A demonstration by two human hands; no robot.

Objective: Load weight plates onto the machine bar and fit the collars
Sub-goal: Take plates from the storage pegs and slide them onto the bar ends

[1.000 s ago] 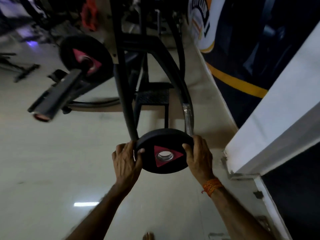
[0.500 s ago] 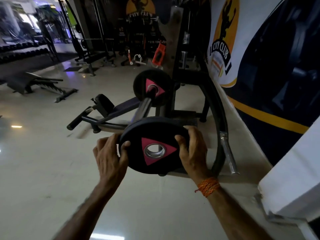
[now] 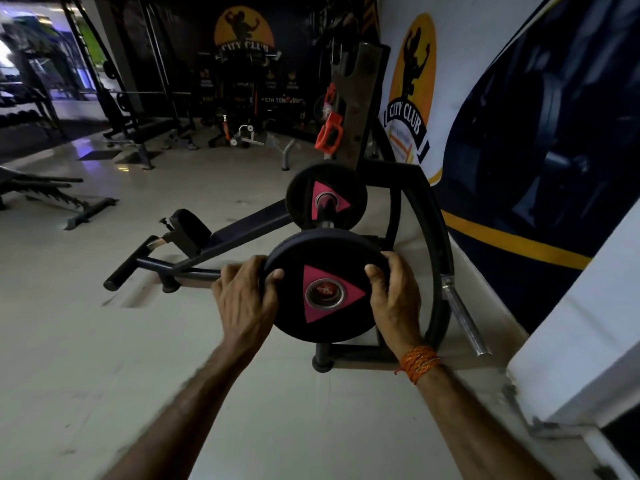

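Since a moment ago the weight plate [image 3: 323, 287], clasped at its rim by left hand [image 3: 246, 299] and right hand [image 3: 394, 296], has risen until its bore covers the bar [image 3: 325, 221] end, so sliding toward the loaded plate [image 3: 325, 197] appears imminent.

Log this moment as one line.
left hand + right hand: grip on weight plate | hole at bar end | rear plate on bar | collars not fitted

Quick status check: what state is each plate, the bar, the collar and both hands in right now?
Near plate: held upright, bar end in its hole.
Far plate: seated on the bar.
Bar: no collar on it.
Orange collar: hanging on the rack.
Left hand: gripping plate's rim.
Right hand: gripping plate's rim.
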